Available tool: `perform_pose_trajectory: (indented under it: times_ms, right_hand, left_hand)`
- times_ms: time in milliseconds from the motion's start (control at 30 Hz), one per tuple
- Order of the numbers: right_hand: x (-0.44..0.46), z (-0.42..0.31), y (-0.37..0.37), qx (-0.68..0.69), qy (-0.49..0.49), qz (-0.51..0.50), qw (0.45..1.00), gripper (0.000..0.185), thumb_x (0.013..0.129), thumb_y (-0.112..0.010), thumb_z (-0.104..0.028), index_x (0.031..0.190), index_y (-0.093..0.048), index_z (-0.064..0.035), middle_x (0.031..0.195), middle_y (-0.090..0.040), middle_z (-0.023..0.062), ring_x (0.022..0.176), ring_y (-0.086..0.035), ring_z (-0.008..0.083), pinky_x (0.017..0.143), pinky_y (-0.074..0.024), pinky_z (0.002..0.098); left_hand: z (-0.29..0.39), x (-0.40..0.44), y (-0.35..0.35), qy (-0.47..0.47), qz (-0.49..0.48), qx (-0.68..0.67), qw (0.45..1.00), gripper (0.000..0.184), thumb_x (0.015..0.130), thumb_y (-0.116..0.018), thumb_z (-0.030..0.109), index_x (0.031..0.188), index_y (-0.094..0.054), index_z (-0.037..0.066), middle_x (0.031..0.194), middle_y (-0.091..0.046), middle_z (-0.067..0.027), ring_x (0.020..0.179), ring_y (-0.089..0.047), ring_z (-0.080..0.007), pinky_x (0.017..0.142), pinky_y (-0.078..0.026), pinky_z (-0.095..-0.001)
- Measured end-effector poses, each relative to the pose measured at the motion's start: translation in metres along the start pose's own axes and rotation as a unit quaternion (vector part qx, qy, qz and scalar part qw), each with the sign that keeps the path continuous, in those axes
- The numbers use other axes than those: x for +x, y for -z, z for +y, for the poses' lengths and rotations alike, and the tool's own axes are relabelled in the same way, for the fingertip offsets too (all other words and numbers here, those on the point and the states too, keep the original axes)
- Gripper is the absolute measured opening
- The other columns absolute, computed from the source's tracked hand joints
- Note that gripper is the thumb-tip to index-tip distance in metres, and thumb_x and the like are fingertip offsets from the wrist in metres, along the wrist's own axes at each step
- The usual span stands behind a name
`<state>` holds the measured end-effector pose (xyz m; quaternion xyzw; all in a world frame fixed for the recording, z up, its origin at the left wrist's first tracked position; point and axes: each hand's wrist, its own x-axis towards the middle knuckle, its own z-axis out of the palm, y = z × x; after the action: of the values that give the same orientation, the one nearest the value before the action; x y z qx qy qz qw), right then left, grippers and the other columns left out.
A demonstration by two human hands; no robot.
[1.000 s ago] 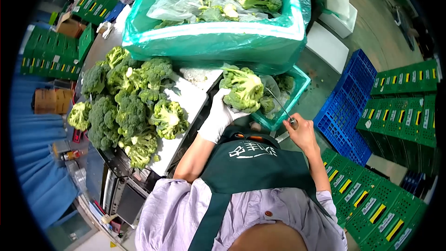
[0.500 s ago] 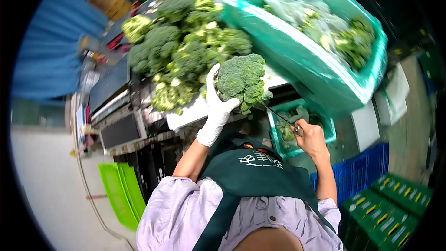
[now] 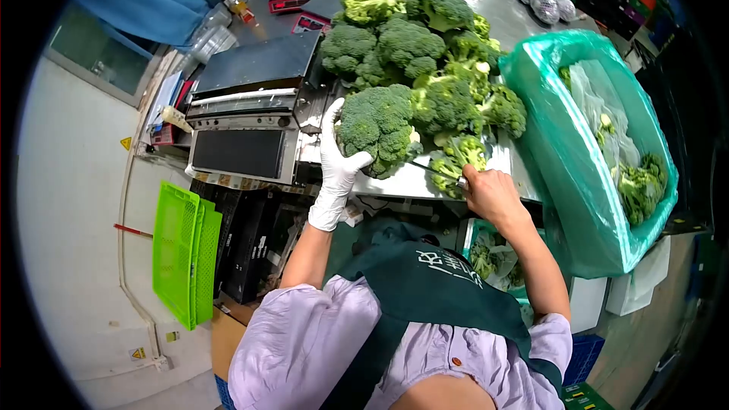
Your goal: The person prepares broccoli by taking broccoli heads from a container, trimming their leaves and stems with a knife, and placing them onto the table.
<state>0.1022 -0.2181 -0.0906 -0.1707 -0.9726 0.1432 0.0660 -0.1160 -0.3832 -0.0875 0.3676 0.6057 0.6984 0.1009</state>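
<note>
My left hand [image 3: 336,169], in a white glove, grips a large green broccoli head [image 3: 375,126] from its left side, with the florets facing up. In my bare right hand [image 3: 491,196] is the handle of a thin knife [image 3: 439,173], whose blade points left toward the broccoli's stem side. The blade's tip is hard to make out. Behind and to the right of the held head, a heap of broccoli [image 3: 446,99] lies on the worktable [image 3: 510,175].
A green-lined box [image 3: 566,190] with broccoli and clear film stands at the right. Below the table edge is a smaller lined crate [image 3: 469,237] with broccoli pieces. A wrapping machine [image 3: 239,153] is at the left, above bright green baskets [image 3: 182,254].
The view has swung left. The held broccoli has been turned from stem side showing to florets up and carried over to the table beside the heap. The knife has moved along with it.
</note>
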Motion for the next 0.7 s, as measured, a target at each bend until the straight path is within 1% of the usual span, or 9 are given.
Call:
perform_pose_trajectory:
  times_ms: [133, 200, 400, 467, 500, 533, 600, 667, 700]
  right_hand:
    - [0.034, -0.017, -0.001, -0.024, -0.003, -0.049, 0.999, 0.008, 0.076, -0.055, -0.007, 0.081, -0.053, -0.0006, 0.059, -0.058, 0.0209, 0.06, -0.059, 0.0409, 0.056, -0.0464, 0.0502]
    - [0.046, -0.02, -0.007, -0.023, -0.061, -0.079, 0.995, 0.01, 0.075, -0.055, -0.006, 0.082, -0.055, 0.0014, 0.064, -0.06, 0.0228, 0.064, -0.061, 0.0409, 0.059, -0.0484, 0.0495]
    - [0.056, -0.021, 0.004, -0.005, -0.148, -0.136, 0.98, 0.015, 0.071, -0.055, -0.003, 0.085, -0.057, 0.0039, 0.073, -0.062, 0.0251, 0.072, -0.063, 0.0418, 0.066, -0.0511, 0.0489]
    - [0.04, -0.009, 0.0, -0.046, -0.202, -0.145, 0.967, 0.015, 0.071, -0.056, -0.003, 0.084, -0.058, 0.0034, 0.074, -0.062, 0.0259, 0.072, -0.062, 0.0425, 0.067, -0.0508, 0.0493]
    - [0.031, -0.005, 0.002, -0.046, -0.22, -0.153, 0.962, 0.014, 0.072, -0.057, -0.005, 0.084, -0.059, 0.0029, 0.074, -0.062, 0.0256, 0.073, -0.062, 0.0427, 0.066, -0.0507, 0.0492]
    - [0.024, -0.004, 0.008, -0.046, -0.236, -0.163, 0.957, 0.014, 0.073, -0.059, -0.007, 0.084, -0.059, 0.0024, 0.073, -0.062, 0.0254, 0.073, -0.062, 0.0429, 0.066, -0.0506, 0.0492]
    - [0.017, -0.016, 0.023, 0.004, -0.246, -0.107, 0.963, 0.022, 0.08, -0.064, -0.02, 0.079, -0.057, 0.0006, 0.068, -0.061, 0.0241, 0.069, -0.06, 0.0427, 0.064, -0.0495, 0.0488]
    - [0.013, -0.023, 0.026, 0.062, -0.253, -0.007, 0.965, 0.023, 0.08, -0.067, -0.018, 0.077, -0.055, 0.0009, 0.062, -0.058, 0.0237, 0.063, -0.058, 0.0428, 0.061, -0.0478, 0.0481]
    - [0.013, -0.026, 0.026, 0.062, -0.256, -0.007, 0.965, 0.023, 0.08, -0.067, -0.018, 0.077, -0.055, 0.0009, 0.062, -0.058, 0.0237, 0.063, -0.058, 0.0428, 0.061, -0.0478, 0.0481]
  left_hand:
    - [-0.016, 0.019, 0.022, 0.028, -0.045, -0.05, 0.997, 0.087, 0.057, -0.067, 0.008, 0.136, -0.032, 0.004, 0.123, -0.05, -0.0122, 0.109, -0.054, -0.0219, 0.096, -0.046, -0.0345]
    - [-0.027, 0.026, 0.025, 0.048, -0.041, -0.065, 0.996, 0.088, 0.056, -0.069, 0.009, 0.136, -0.033, 0.004, 0.123, -0.05, -0.0125, 0.111, -0.053, -0.0222, 0.098, -0.044, -0.0351]
    - [-0.073, 0.049, 0.025, -0.011, -0.002, -0.032, 0.999, 0.092, 0.053, -0.075, 0.016, 0.135, -0.036, 0.003, 0.128, -0.045, -0.0104, 0.119, -0.047, -0.025, 0.105, -0.035, -0.0375]
    - [-0.065, 0.062, 0.03, -0.018, 0.03, -0.046, 0.998, 0.086, 0.057, -0.066, 0.015, 0.135, -0.034, 0.004, 0.128, -0.045, -0.0099, 0.123, -0.042, -0.0241, 0.108, -0.031, -0.0371]
    - [-0.055, 0.07, 0.032, 0.017, 0.092, -0.105, 0.99, 0.082, 0.056, -0.059, 0.013, 0.135, -0.036, 0.007, 0.127, -0.046, -0.0089, 0.119, -0.045, -0.0229, 0.104, -0.037, -0.0372]
    - [-0.055, 0.078, 0.04, -0.003, 0.091, -0.118, 0.989, 0.082, 0.055, -0.054, 0.011, 0.135, -0.037, 0.009, 0.124, -0.048, -0.0084, 0.115, -0.049, -0.0216, 0.099, -0.043, -0.0365]
    - [-0.05, 0.088, 0.051, 0.044, 0.089, -0.194, 0.976, 0.081, 0.057, -0.051, 0.005, 0.136, -0.035, 0.008, 0.125, -0.047, -0.009, 0.114, -0.049, -0.0221, 0.1, -0.041, -0.035]
    - [-0.048, 0.089, 0.055, 0.099, 0.084, -0.28, 0.951, 0.079, 0.059, -0.049, 0.001, 0.137, -0.034, 0.008, 0.124, -0.048, -0.0091, 0.111, -0.051, -0.0213, 0.097, -0.044, -0.0337]
    - [-0.05, 0.088, 0.054, 0.125, 0.096, -0.329, 0.931, 0.077, 0.062, -0.05, 0.001, 0.137, -0.035, 0.01, 0.121, -0.051, -0.0084, 0.108, -0.054, -0.0213, 0.093, -0.047, -0.0338]
